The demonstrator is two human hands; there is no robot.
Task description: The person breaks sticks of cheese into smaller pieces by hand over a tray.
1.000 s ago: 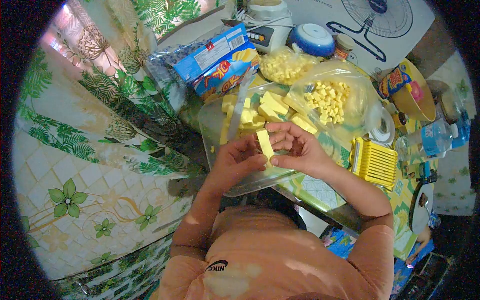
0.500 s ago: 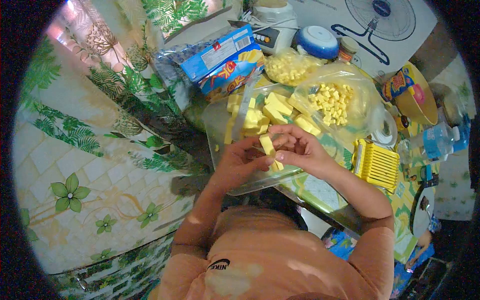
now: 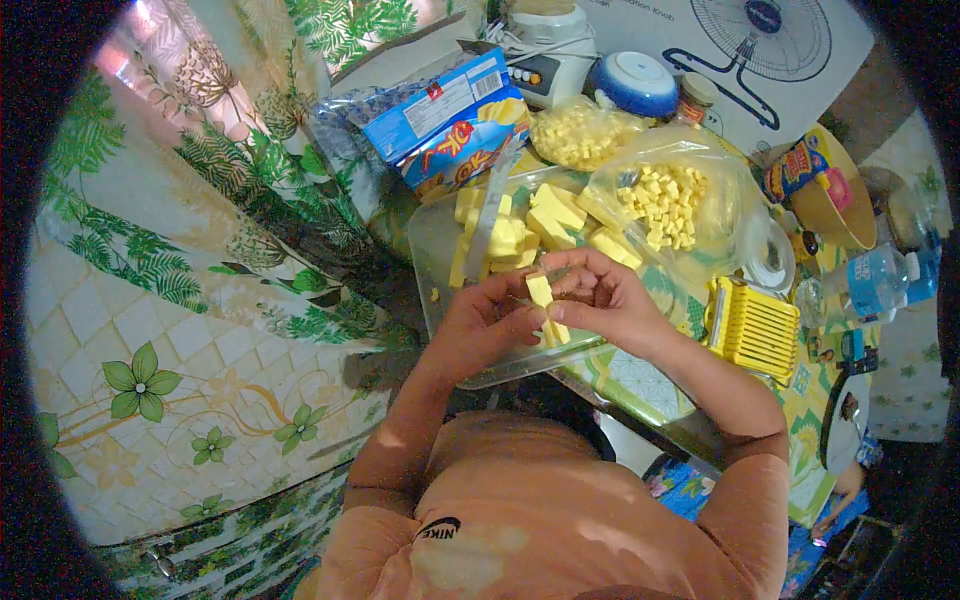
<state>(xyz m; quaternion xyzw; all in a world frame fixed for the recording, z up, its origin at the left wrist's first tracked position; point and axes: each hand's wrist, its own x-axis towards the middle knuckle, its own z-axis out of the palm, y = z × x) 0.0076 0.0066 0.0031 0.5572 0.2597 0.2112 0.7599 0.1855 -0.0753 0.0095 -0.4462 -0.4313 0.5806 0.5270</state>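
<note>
Both hands meet over the near part of a clear plastic tray [image 3: 437, 318]. My left hand [image 3: 495, 325] and my right hand [image 3: 605, 303] pinch a pale yellow cheese stick [image 3: 540, 288] between thumbs and fingers. A further narrow strip of cheese shows just below the thumbs; whether it is joined to the stick I cannot tell. Just beyond the fingers, several cheese blocks [image 3: 556, 216] lie in the tray. A long knife blade [image 3: 488, 215] rests over the blocks on the left. Right of them, a clear plastic bag [image 3: 725, 205] lies open with small cheese cubes [image 3: 665, 205] in it.
Behind the tray stand a blue box [image 3: 450, 125], a second bag of cubes [image 3: 583, 135], a white appliance [image 3: 550, 60] and a blue bowl [image 3: 637, 82]. To the right are a yellow slicer [image 3: 755, 328], a tape roll [image 3: 768, 255] and a water bottle [image 3: 870, 285].
The cheese stick has shifted very slightly to the right in my fingers. My hands and the things around them stay almost where they were.
</note>
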